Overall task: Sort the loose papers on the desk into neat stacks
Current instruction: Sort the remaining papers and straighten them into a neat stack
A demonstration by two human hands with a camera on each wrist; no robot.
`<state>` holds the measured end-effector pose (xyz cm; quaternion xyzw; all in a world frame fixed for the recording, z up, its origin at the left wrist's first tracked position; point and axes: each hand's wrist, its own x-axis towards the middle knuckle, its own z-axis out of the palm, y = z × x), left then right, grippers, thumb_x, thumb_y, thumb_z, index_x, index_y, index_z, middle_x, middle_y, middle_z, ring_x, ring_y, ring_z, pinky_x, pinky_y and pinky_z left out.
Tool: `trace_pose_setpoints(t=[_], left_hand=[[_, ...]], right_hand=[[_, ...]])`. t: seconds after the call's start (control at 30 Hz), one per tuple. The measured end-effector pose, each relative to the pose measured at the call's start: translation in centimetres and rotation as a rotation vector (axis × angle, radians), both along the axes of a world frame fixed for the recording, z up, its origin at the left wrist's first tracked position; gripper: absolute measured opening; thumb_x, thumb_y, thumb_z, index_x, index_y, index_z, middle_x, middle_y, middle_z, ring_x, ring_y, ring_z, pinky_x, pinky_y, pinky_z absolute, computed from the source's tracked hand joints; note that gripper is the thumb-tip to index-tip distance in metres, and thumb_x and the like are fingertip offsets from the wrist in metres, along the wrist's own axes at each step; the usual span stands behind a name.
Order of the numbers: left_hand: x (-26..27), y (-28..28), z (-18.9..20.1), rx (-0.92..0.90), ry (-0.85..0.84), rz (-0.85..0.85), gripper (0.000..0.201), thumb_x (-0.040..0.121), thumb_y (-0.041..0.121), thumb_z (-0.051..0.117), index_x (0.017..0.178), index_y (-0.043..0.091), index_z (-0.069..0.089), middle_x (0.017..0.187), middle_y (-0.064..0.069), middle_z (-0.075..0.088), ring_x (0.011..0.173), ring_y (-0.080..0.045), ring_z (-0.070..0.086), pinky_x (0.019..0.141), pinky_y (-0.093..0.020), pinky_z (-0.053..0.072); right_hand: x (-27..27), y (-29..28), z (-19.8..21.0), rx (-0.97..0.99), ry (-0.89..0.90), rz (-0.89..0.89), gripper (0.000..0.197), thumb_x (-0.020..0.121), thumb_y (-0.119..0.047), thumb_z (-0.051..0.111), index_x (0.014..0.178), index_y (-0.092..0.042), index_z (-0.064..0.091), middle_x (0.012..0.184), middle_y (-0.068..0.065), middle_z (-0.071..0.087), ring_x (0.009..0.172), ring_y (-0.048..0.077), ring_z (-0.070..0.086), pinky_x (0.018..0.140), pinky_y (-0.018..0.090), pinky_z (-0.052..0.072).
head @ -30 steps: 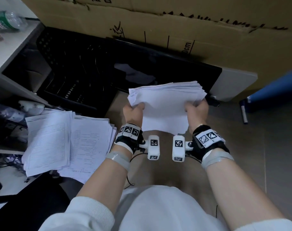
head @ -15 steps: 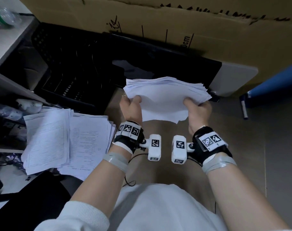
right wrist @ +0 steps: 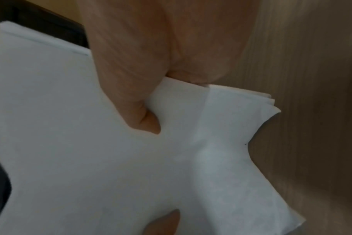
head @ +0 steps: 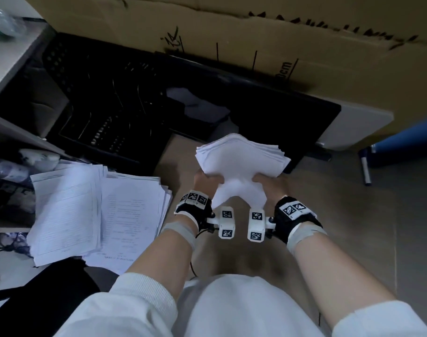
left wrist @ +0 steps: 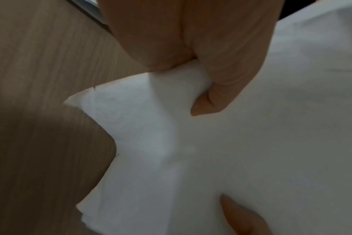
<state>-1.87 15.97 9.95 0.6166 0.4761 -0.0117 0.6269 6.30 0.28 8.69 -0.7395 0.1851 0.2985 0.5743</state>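
Note:
A thick bundle of blank white sheets point(head: 241, 164) is held up over the wooden desk point(head: 329, 215), bowed into a hump with its near edge flaring downward. My left hand point(head: 207, 177) grips its left side, thumb on top and fingers underneath. My right hand point(head: 268, 182) grips the right side the same way. The left wrist view shows the thumb point(left wrist: 221, 76) pressed into the paper point(left wrist: 251, 159). In the right wrist view the thumb point(right wrist: 131, 95) pinches the sheets point(right wrist: 70, 143), whose corner fans out slightly. Printed papers point(head: 98, 210) lie in overlapping piles at the left.
A black monitor point(head: 244, 105) and a black mesh tray point(head: 98, 98) stand behind the hands, in front of a cardboard box point(head: 256, 32). A pen point(head: 365, 170) lies at the right beside a blue object point(head: 414, 144). A plastic bottle point(head: 3, 23) rests on the upper-left shelf.
Both hands have moved closer together, bending the bundle from nearly flat into an arched hump. The bundle has dropped a little toward the desk.

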Motion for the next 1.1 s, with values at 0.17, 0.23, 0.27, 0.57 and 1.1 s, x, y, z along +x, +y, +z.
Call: trace_pose_setpoints(t=[0.17,0.23,0.27,0.57,1.1], left_hand=[[-1.5,1.2,0.4,-0.102,-0.077,0.120,0.022,0.078,-0.011,0.067,0.072,0.009,0.064,0.069,-0.004,0.062,0.059,-0.017,0.061,0.055,-0.021,0.050],[-3.0,1.9,0.2,-0.145,-0.109,0.073,0.017,0.077,-0.002,0.075,0.083,0.012,0.068,0.081,-0.005,0.069,0.076,-0.023,0.066,0.073,-0.033,0.055],[-3.9,2.2,0.4,-0.172,-0.113,0.037,0.017,0.077,0.005,0.078,0.089,0.013,0.070,0.086,-0.004,0.072,0.081,-0.022,0.067,0.077,-0.034,0.056],[-11.6,5.5,4.1,-0.222,-0.339,0.063,0.032,0.072,0.023,0.089,0.098,0.013,0.076,0.101,-0.008,0.077,0.097,-0.028,0.073,0.085,-0.043,0.059],[-23.4,6.4,4.6,-0.085,-0.325,0.217,0.042,0.074,0.008,0.085,0.112,-0.001,0.070,0.106,-0.011,0.075,0.105,-0.025,0.071,0.089,-0.033,0.056]], right_hand=[[-1.1,0.3,1.8,0.051,-0.001,-0.096,0.026,0.076,-0.014,0.075,0.102,-0.009,0.070,0.092,0.011,0.073,0.076,0.027,0.069,0.058,0.032,0.056],[-2.1,0.5,3.4,0.040,-0.079,-0.125,0.015,0.079,-0.004,0.071,0.092,-0.011,0.066,0.086,0.008,0.069,0.075,0.025,0.066,0.063,0.031,0.054],[-2.6,0.8,4.2,0.040,-0.108,-0.137,0.016,0.079,0.000,0.069,0.087,-0.013,0.064,0.085,0.006,0.068,0.075,0.025,0.064,0.066,0.032,0.054],[-7.8,4.5,9.1,0.155,-0.242,-0.125,0.019,0.079,0.009,0.059,0.090,-0.007,0.057,0.076,-0.002,0.057,0.067,0.014,0.053,0.055,0.022,0.039],[-15.4,9.2,7.3,0.175,-0.235,0.374,0.016,0.081,0.000,0.054,0.091,-0.009,0.062,0.080,0.001,0.062,0.071,0.018,0.056,0.061,0.025,0.044]])
